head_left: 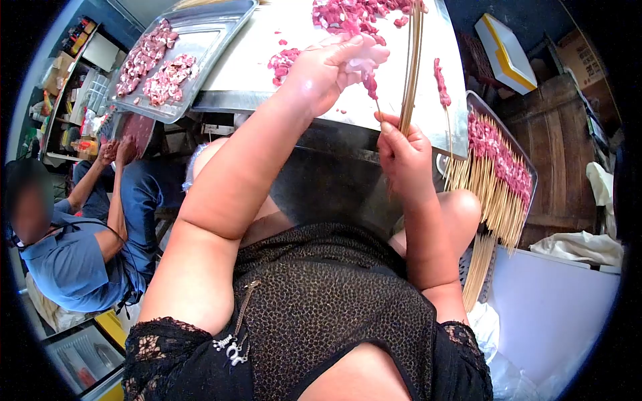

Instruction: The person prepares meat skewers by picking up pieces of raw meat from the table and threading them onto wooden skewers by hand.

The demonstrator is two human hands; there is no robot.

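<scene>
My left hand (328,70), its fingertips under a translucent covering, pinches raw meat (370,85) on one thin skewer over the metal table (247,73). Below and to the right, my right hand (404,154) is closed round an upright bundle of bare skewers (412,63) and the lower part of that same single skewer. A loaded skewer (441,83) lies near the table's right edge. Beyond my left hand is a large heap of cut meat (328,15), with a smaller pile (283,65) to its left.
A metal tray (231,30) with two meat piles rests at the table's left. To the right, another tray (531,167) holds rows of loaded skewers. A person in blue (77,260) sits at left, hands near a board. A white and yellow box (505,53) stands behind right.
</scene>
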